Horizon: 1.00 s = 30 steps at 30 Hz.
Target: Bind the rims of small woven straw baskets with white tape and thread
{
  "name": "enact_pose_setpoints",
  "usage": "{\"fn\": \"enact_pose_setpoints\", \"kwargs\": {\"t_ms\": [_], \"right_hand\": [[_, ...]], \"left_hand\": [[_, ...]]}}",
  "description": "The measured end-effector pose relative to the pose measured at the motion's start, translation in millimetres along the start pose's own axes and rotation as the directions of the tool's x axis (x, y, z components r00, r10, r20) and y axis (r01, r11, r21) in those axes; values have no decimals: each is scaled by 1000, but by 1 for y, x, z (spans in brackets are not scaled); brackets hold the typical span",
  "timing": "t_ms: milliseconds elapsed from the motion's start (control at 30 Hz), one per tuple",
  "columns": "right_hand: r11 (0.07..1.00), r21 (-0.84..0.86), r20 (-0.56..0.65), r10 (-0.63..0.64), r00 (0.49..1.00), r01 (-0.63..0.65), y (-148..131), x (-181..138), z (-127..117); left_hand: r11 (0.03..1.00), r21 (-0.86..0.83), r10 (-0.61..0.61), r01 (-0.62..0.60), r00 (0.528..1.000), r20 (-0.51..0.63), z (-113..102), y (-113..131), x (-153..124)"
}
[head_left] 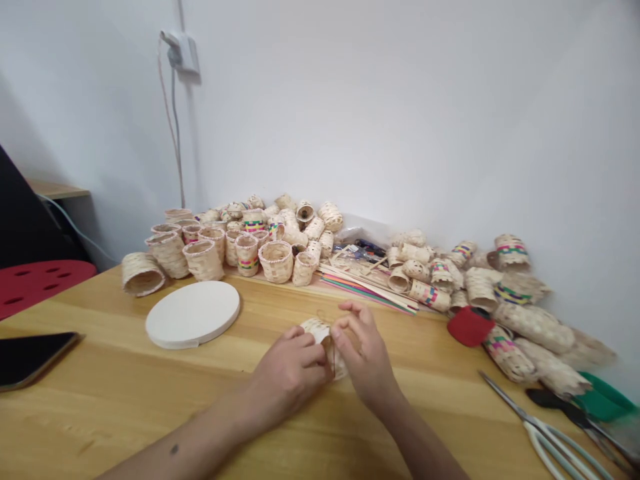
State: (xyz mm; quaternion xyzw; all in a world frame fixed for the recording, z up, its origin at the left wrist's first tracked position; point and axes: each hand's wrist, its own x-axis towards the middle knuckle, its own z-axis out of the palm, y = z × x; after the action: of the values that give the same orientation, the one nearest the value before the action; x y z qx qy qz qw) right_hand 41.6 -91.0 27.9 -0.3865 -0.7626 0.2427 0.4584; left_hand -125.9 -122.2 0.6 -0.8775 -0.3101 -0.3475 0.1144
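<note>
A small woven straw basket [318, 331] lies on the wooden table [125, 393] between my two hands. My left hand [289, 375] is closed around its near side, fingers curled against the weave. Fingers bent in a pinch, my right hand [363, 350] grips the basket's right side, and a thin thread loop rises above it. Most of the basket is hidden behind my fingers.
Several small woven baskets [240, 243] are heaped along the wall, more at the right [505, 293]. A white round disc [193, 313] lies left of my hands, coloured strips [370, 288] behind them. A phone [31, 357] lies far left, scissors [550, 430] near right, a red piece [470, 326].
</note>
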Motion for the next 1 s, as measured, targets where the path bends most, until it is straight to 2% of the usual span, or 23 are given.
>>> {"fn": "enact_pose_setpoints", "kwargs": {"t_ms": [100, 200, 267, 333, 400, 500, 567, 633, 700, 767, 833, 867, 933, 1000], "right_hand": [[943, 308, -53, 152, 987, -128, 1, 6, -10], [710, 658, 63, 278, 959, -249, -4, 7, -15], [582, 753, 163, 287, 944, -307, -10, 7, -15], [541, 763, 237, 277, 931, -355, -12, 8, -17], [588, 731, 191, 311, 931, -346, -4, 13, -25], [720, 645, -89, 403, 911, -256, 29, 26, -54], [764, 605, -211, 425, 880, -224, 54, 33, -78], [803, 558, -282, 423, 861, -212, 70, 36, -96], [831, 510, -280, 407, 870, -224, 70, 34, -102], [847, 462, -197, 386, 901, -262, 57, 30, -95], [882, 351, 5, 335, 942, -315, 35, 23, -81], [912, 246, 168, 293, 941, -328, 24, 20, -75], [953, 92, 405, 230, 885, -290, 5, 15, -64], [970, 26, 525, 194, 829, -243, -7, 12, -57]], "left_hand": [[986, -164, -34, 43, 998, 61, -7, 1, 1], [894, -411, -156, 176, 984, 82, -19, -1, 5], [796, -553, -217, 245, 969, 117, -26, -2, 7], [693, -657, -224, 297, 955, 195, -31, -2, 9], [602, -724, -188, 337, 941, 281, -33, -1, 9], [516, -775, -140, 365, 928, 344, -34, -1, 8], [488, -790, -140, 371, 927, 349, -34, -2, 8], [475, -794, -156, 378, 925, 347, -34, -3, 7], [469, -794, -173, 385, 923, 345, -33, -4, 7], [463, -798, -190, 386, 923, 336, -32, -4, 7], [469, -796, -209, 383, 924, 321, -31, -5, 8], [475, -794, -214, 379, 925, 313, -31, -5, 9], [485, -789, -221, 376, 926, 306, -31, -5, 10], [481, -793, -218, 375, 927, 306, -32, -4, 10]]}}
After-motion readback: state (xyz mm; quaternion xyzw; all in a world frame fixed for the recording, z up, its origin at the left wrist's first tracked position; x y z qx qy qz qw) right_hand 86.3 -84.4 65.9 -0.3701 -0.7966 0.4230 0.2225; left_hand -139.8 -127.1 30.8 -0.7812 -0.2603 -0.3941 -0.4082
